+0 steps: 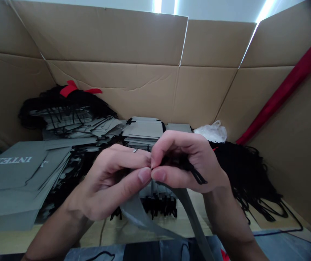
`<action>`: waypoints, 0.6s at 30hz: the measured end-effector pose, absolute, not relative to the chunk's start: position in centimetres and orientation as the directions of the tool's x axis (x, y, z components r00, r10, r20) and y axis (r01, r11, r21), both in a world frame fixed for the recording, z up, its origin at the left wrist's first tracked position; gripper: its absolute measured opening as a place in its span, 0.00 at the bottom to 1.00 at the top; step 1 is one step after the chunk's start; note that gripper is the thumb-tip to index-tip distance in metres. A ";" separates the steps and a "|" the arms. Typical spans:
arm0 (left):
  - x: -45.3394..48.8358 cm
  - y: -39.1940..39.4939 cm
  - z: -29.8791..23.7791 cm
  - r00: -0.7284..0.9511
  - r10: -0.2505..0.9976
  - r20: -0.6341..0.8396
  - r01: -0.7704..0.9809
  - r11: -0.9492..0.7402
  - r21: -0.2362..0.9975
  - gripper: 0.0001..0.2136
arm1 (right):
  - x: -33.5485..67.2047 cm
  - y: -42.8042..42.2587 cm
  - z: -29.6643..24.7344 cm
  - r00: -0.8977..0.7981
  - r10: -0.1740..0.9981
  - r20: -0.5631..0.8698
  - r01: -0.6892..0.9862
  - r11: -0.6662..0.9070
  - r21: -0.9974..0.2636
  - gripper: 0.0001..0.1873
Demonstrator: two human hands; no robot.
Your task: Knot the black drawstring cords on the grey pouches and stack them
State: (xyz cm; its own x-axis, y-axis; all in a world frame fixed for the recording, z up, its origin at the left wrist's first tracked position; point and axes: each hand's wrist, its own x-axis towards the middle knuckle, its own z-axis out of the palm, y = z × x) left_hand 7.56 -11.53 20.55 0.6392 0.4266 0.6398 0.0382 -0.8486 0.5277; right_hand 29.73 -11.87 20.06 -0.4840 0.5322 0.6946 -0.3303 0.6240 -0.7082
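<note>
The left hand and right hand meet fingertip to fingertip just above a bowed grey paper bag, which hangs from them toward the wooden counter. Both grips are narrow: the left pinches the bag's edge, with a ring on one finger, while the right pinches a black cord, its loose ends poking past the fingers. Stacks of grey bags, one printed INTEX, lie left and ahead, tangled with black cords. A heap of black cords lies to the right, beside a white plastic bag. A red ribbon tops the far pile, against a cardboard wall.
</note>
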 end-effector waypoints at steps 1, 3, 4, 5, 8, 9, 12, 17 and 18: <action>7.6 -11.5 20.5 0.632 0.424 0.649 0.040 -0.854 0.518 0.20 | 29.5 -11.8 19.9 -0.480 0.542 0.690 -0.364 0.592 -0.719 0.12; 7.7 -11.6 20.4 0.616 0.423 0.664 0.036 -0.858 0.513 0.23 | 29.1 -11.5 19.4 -0.470 0.558 0.684 -0.426 0.535 -0.729 0.14; 7.7 -11.6 20.3 0.612 0.423 0.668 0.030 -0.857 0.515 0.24 | 28.9 -11.3 19.2 -0.461 0.557 0.691 -0.465 0.511 -0.723 0.14; 7.7 -11.6 20.2 0.610 0.424 0.669 0.023 -0.854 0.520 0.25 | 28.7 -11.1 18.9 -0.458 0.548 0.700 -0.505 0.487 -0.712 0.15; 7.7 -11.8 20.2 0.606 0.426 0.672 0.005 -0.846 0.533 0.25 | 28.4 -10.5 18.4 -0.474 0.501 0.724 -0.592 0.428 -0.683 0.15; 7.6 -11.8 20.3 0.601 0.425 0.677 0.006 -0.850 0.528 0.24 | 28.4 -10.5 18.5 -0.489 0.491 0.721 -0.588 0.425 -0.689 0.16; 7.5 -11.7 20.3 0.583 0.399 0.708 0.052 -0.888 0.457 0.18 | 29.1 -10.8 19.2 -0.497 0.515 0.698 -0.477 0.510 -0.716 0.19; 8.0 -11.3 20.0 0.516 0.394 0.761 0.161 -0.917 0.365 0.11 | 31.1 -12.7 21.0 -0.388 0.683 0.619 -0.050 0.655 -0.754 0.21; 8.2 -11.2 19.9 0.510 0.413 0.755 0.175 -0.909 0.379 0.10 | 31.5 -13.1 21.2 -0.388 0.702 0.598 0.011 0.652 -0.758 0.21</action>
State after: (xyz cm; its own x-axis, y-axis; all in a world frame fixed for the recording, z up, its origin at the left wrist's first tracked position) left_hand 8.15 -11.23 19.90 0.5099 0.4130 0.7547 0.1752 -0.9087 0.3789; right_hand 31.46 -13.06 21.16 -0.3879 0.7016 0.5977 0.0114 0.6520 -0.7581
